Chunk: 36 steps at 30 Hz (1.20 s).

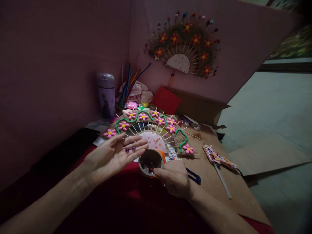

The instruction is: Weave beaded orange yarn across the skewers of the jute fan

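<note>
My left hand (118, 151) is palm up with its fingers stretched out flat, and two purple beads (130, 149) rest loose on the fingers. Just right of it, my right hand (174, 177) grips a small round cup (141, 165), its thumb over the rim. The cup is tilted towards me and shows small beads at the bottom, one of them red. Behind both hands lies a twine-wrapped fan (181, 141) on thin sticks, with pink flowers, a wavy green strip and a spotted half-round centre (152, 139). My left fingertips overlap the fan's lower edge in view.
A glue gun (216, 156) with a floral pattern lies on the cardboard (234, 195) at right, near a blue handle (193, 176). Behind stand a purple bottle (107, 96) and colourful pipe cleaners (133, 84). A finished-looking fan (180, 35) hangs on the wall.
</note>
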Each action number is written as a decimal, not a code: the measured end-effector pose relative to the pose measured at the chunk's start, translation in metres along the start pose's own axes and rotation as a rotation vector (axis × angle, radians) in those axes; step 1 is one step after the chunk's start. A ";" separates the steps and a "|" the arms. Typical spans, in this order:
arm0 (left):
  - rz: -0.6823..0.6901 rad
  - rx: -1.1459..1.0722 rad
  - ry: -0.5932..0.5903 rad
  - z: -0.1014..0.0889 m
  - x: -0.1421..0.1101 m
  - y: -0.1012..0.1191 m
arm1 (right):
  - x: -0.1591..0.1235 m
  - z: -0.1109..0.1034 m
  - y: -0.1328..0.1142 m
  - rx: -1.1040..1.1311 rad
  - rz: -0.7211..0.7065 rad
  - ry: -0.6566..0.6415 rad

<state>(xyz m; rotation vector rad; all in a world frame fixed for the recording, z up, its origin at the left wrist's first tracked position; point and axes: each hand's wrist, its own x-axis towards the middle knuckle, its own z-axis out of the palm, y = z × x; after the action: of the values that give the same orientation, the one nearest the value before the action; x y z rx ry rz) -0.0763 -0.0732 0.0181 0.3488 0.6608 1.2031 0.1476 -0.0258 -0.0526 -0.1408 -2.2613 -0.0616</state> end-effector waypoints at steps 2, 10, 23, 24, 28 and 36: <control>0.005 0.036 0.019 -0.001 0.000 -0.002 | 0.000 0.000 0.000 0.003 -0.007 0.007; 0.018 0.222 0.107 -0.016 0.008 -0.011 | -0.003 0.001 -0.002 -0.034 -0.025 0.011; 0.154 0.671 0.084 -0.011 -0.004 -0.045 | -0.002 -0.003 -0.003 -0.095 -0.111 -0.014; 0.170 0.706 0.062 -0.010 -0.005 -0.047 | -0.002 -0.003 -0.003 -0.102 -0.118 -0.020; 0.230 0.823 -0.032 -0.011 -0.007 -0.051 | -0.003 -0.004 -0.004 -0.103 -0.137 -0.040; 0.321 0.892 0.006 -0.016 -0.001 -0.051 | -0.002 -0.001 -0.003 -0.113 -0.119 -0.008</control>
<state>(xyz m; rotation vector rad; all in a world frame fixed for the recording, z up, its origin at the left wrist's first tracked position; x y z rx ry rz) -0.0490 -0.0929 -0.0234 1.2317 1.1618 1.1488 0.1491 -0.0292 -0.0538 -0.0662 -2.2724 -0.2529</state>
